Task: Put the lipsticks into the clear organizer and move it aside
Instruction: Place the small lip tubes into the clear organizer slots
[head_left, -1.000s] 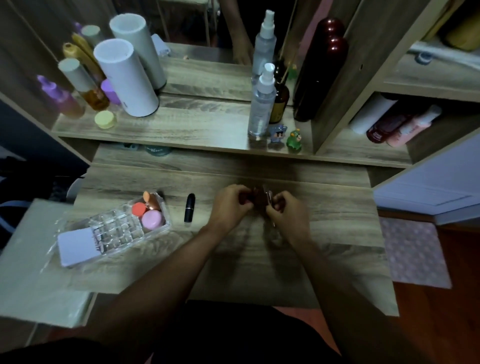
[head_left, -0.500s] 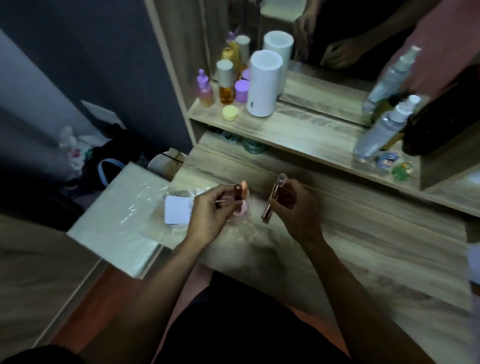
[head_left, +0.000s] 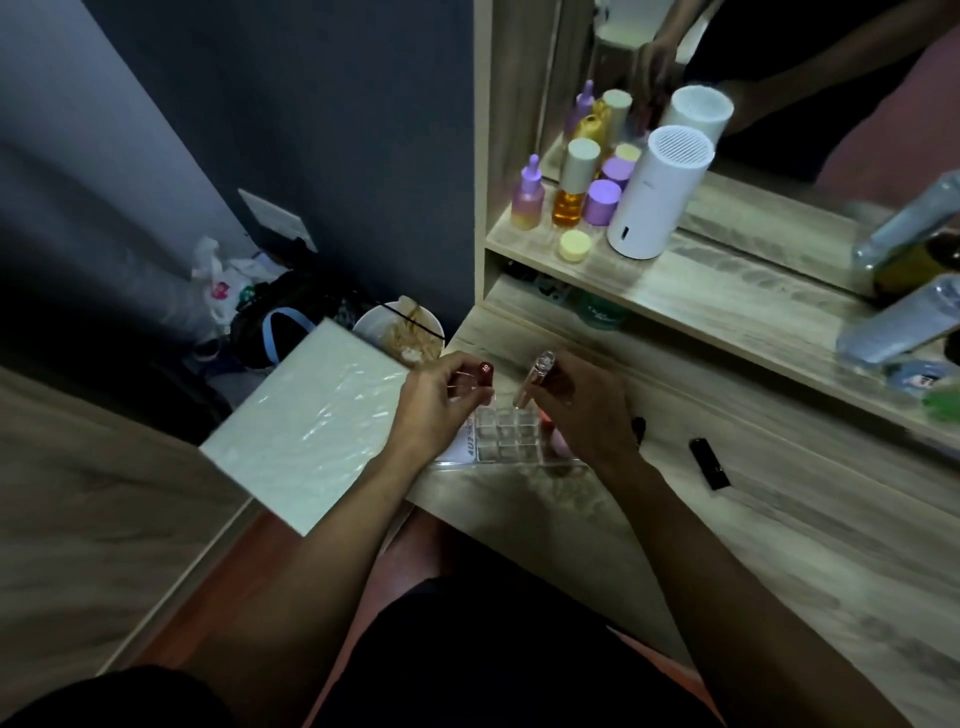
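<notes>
Clear organizer (head_left: 506, 434): a gridded, see-through tray resting on the wooden surface (head_left: 779, 519) near its left edge, just below both hands. Most visible cells hold nothing; a pink rounded item (head_left: 560, 441) sits at the tray's 3 o'clock end, partly hidden by the right hand.

Left hand (head_left: 434, 410): grip closed around a dark red lipstick (head_left: 485, 375), held roughly upright with its labelled end cap facing the camera, above the tray's 10 o'clock corner.

Right hand (head_left: 582, 410): grip closed around a slim rose-gold lipstick (head_left: 532, 382), tilted, its lower end pointing down toward the cells at the tray's 12 o'clock side. Whether the tip touches the tray cannot be told.

Black lipstick (head_left: 709, 463): lying flat on the surface at 3 o'clock from the tray, well apart from it. A second dark tube (head_left: 638, 429) shows just beside the right wrist, mostly hidden.

Shelf (head_left: 701, 291) at 12 o'clock: a white cylinder (head_left: 655, 195), a purple dropper bottle (head_left: 529, 193), an amber bottle (head_left: 571, 184), a purple-capped jar (head_left: 601, 202) and a small yellow jar (head_left: 574, 245). At 3 o'clock on the shelf, spray bottles (head_left: 893, 327) appear blurred.

At 9 o'clock from the tray, a pale flat board (head_left: 306, 421) wrapped in plastic film adjoins the surface.
</notes>
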